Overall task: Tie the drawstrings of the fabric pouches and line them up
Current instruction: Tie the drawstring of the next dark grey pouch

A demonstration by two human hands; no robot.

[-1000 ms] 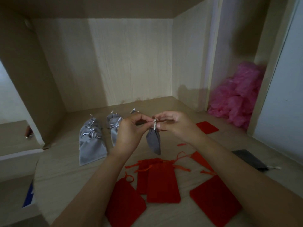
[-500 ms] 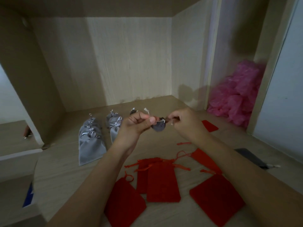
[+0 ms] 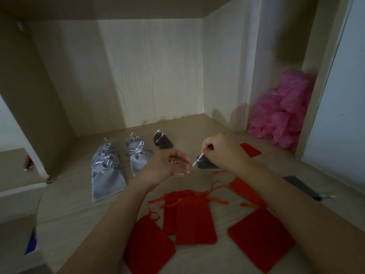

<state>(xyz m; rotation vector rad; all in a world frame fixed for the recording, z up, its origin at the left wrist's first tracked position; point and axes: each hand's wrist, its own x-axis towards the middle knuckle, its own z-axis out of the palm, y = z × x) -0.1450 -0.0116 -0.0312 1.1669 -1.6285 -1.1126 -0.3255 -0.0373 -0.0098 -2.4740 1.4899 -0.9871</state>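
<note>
I see the left hand [image 3: 169, 165] and the right hand [image 3: 225, 151] raised close together over the shelf board [image 3: 65, 206]. The right hand pinches the upper end of a silver drawstring [image 3: 199, 158] between thumb and first finger. The small dark grey pouch [image 3: 207, 165] sits just under this hand, partly hidden by it. The left hand has its fingers loosely curled, with the fingertips at the lower end of the same string. I cannot tell if they really pinch it or only touch it.

Behind the hands, tied pouches lie in columns. The light grey pouches [image 3: 107, 178] overlap on the left, a second light grey column [image 3: 139, 158] lies beside them, and one tied dark pouch [image 3: 163, 142] is to the right of these. All have the knotted necks toward the back wall. What is inside them I cannot see.

In front of the hands, red pouches [image 3: 194, 218] lie flat with loose red strings, some overlapping, and both forearms cover parts of them. A small red piece [image 3: 250, 149] lies beyond the right hand. One more dark flat pouch [image 3: 302, 184] lies near the right edge, just beside the right forearm. In the narrow compartment to the right, behind an upright panel [image 3: 249, 76], stands a heap of pink plastic bags [image 3: 284, 113]
</note>
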